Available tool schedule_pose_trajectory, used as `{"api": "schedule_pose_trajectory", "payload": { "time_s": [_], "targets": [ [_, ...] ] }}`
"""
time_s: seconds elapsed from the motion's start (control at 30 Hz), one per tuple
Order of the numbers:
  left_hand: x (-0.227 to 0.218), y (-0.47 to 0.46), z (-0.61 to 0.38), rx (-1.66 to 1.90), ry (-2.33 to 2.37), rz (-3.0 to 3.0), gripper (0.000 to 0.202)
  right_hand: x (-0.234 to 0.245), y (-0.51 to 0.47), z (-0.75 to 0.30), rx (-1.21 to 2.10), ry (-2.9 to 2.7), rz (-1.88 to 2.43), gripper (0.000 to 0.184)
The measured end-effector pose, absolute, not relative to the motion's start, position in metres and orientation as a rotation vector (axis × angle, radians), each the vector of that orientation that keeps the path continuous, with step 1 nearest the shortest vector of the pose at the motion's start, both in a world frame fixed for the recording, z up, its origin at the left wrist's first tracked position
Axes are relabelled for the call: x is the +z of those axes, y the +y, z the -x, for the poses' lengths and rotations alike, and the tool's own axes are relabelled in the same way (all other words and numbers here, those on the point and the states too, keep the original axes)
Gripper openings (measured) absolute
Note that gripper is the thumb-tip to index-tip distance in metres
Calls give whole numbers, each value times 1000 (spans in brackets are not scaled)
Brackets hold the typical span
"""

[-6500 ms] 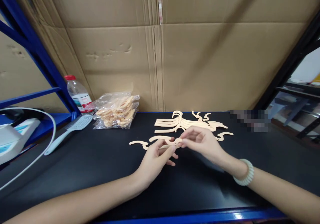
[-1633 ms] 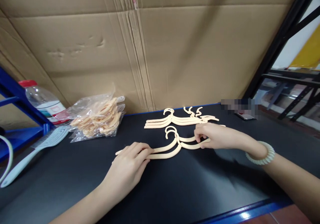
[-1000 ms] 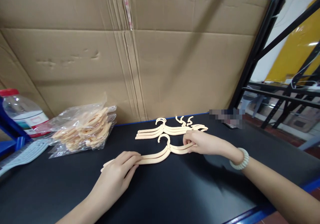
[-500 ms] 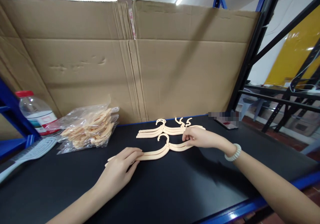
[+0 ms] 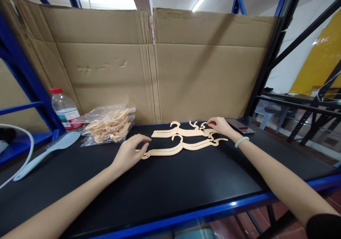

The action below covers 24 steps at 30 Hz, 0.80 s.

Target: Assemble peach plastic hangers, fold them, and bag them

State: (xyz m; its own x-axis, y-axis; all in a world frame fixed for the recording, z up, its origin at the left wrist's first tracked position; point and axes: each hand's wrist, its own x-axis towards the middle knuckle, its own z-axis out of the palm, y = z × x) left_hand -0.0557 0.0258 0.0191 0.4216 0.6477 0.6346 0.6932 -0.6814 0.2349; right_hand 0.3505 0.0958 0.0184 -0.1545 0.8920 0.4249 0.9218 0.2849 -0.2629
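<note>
In the head view, a front pair of cream plastic hangers (image 5: 165, 151) lies on the black tabletop, hook pointing away from me. By its left end is my left hand (image 5: 129, 150), thumb and fingers apart, with nothing visible between them. Behind lies a second stack of hangers (image 5: 164, 134). My right hand (image 5: 220, 126), a beaded bracelet on its wrist, is over the right end of that stack. Its fingers are bent and pressed together; what is at the fingertips is too small to make out. Small loose hook pieces (image 5: 195, 125) lie just left of them.
A clear bag of hanger parts (image 5: 109, 125) lies at the back left, beside a red-capped bottle (image 5: 66, 113) and a pale blue hairbrush (image 5: 64, 141). A phone (image 5: 241, 127) is behind my right hand. Cardboard (image 5: 207, 75) walls the back; blue rails edge the table.
My right hand has left the front hangers and moved back and right to the rear stack. The left hand has loosened from the front hangers' left end. The camera view has shifted.
</note>
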Motion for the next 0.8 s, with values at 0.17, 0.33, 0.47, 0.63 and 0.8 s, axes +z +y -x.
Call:
{"api": "schedule_pose_trajectory", "payload": {
  "time_s": [0.17,0.33,0.47,0.63,0.8],
  "targets": [
    [22,36,65,-1291,-1436,2532,19,17,105,-335,-100,-2203,1578,23],
    [22,37,67,-1350,-1477,2538,23,12,118,-321,-87,-2305,1587,18],
    [23,33,64,-1399,-1490,2552,23,8,122,-318,-108,-2339,1560,20],
    [24,29,61,-1466,-1494,2554,21,7,119,-319,-108,-2303,1518,18],
    [21,20,53,-1523,-1466,2573,18,12,115,-324,-82,-2166,1455,19]
  ]
}}
